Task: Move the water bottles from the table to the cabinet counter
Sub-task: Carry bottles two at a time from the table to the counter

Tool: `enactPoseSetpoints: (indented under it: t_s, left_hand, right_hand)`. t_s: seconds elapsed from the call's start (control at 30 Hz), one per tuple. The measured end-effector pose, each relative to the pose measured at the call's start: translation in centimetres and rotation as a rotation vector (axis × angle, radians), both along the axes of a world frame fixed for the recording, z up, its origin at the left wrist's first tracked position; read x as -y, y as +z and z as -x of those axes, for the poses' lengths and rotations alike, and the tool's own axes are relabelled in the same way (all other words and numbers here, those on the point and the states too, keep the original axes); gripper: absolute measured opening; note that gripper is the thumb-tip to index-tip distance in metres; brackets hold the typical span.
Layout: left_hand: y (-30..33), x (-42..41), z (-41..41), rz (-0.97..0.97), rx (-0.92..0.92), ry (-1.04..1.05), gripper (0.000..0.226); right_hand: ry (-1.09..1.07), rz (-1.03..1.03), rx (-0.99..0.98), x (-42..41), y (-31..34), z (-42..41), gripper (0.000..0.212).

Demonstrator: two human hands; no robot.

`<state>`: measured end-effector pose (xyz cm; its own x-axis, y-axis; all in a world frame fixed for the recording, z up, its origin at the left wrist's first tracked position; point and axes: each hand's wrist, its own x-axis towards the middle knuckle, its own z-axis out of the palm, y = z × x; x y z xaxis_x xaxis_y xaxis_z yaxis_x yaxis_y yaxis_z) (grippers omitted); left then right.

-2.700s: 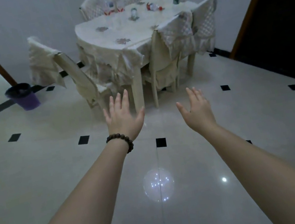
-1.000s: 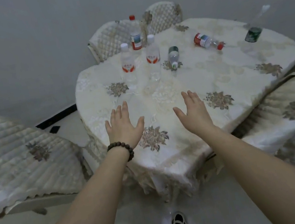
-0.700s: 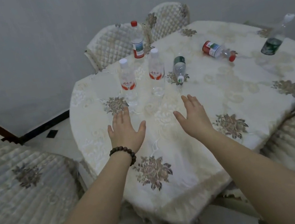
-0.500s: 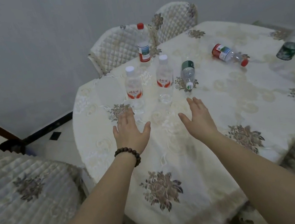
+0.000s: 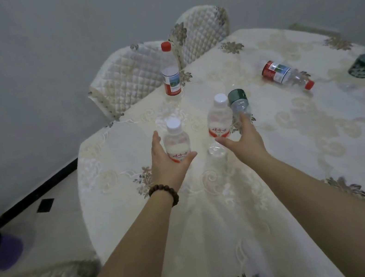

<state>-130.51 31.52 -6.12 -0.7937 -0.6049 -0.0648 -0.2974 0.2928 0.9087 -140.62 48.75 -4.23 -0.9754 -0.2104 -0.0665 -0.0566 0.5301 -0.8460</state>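
Left grip [image 5: 168,162] spread, cupping near bottle [image 5: 176,143] at 11 on surface [image 5: 215,218]. Right grip [image 5: 243,138] spread between second bottle [image 5: 218,117] and lying green bottle [image 5: 239,104], 12. Risk: knuckles nudging, toppling, rolling.

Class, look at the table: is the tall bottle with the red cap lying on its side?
No, the tall red-capped bottle stands upright at the far edge of the table, in front of the quilted chairs.
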Motion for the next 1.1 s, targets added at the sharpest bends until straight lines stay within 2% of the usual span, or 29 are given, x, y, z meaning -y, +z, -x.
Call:
enactPoseSetpoints:
  t_s: [0.1,0.27,0.43,0.6,0.83,1.1]
  left_hand:
    - [-1.0,1.4,0.6,-0.083,-0.045,-0.111,0.104]
    - [-2.1,2.4,1.0,-0.104,-0.037,-0.165,0.069]
    - [-1.7,2.8,1.2,-0.069,-0.045,-0.185,0.064]
    - [-0.1,1.9,2.0,-0.049,-0.068,-0.225,0.061]
    - [3.3,-4.8,4.1,-0.027,-0.135,-0.403,0.058]
    - [6.9,-17.9,2.6,-0.04,-0.207,-0.714,0.058]
  right_hand:
    - [-0.027,0.061,-0.003,1.5,-0.6,1.1,0.089]
    - [-0.056,0.1,-0.014,2.7,-2.0,2.0,0.077]
    - [-0.1,0.1,-0.009,2.6,-1.8,1.2,0.065]
    - [-0.175,0.123,0.001,0.1,-0.6,-0.9,0.063]
    - [-0.384,0.195,-0.071,-7.3,2.6,-4.7,0.061]
    - [-0.667,0.239,-0.198,-19.0,7.6,-12.8,0.051]
